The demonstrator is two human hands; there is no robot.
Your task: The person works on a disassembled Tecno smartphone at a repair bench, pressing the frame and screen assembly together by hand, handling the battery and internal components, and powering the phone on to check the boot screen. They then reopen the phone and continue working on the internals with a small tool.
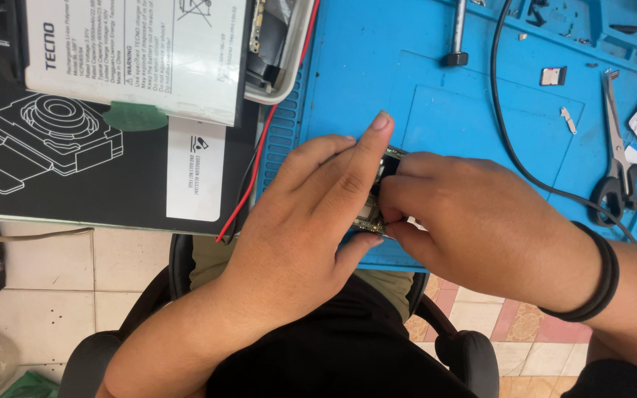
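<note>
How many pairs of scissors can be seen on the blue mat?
1. The scissors lie at the right side of the blue mat, black handles toward the person, beside the black cable. Others may be hidden beyond the picture's edge.

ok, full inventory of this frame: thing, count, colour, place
circuit board: 1, green and dark, pinched between both hands at mat's near edge
work mat: 1, blue, covers bench on the right
scissors: 1, black handles, right side of mat
cable: 1, black, curving across mat
red wire: 1, along mat's left edge
battery: 1, white label, top left
box: 1, black with white line drawing, left
metal tool: 1, silver, top of mat
wristband: 1, black, right wrist
left hand: on board, index finger extended
right hand: gripping board's right side
</note>
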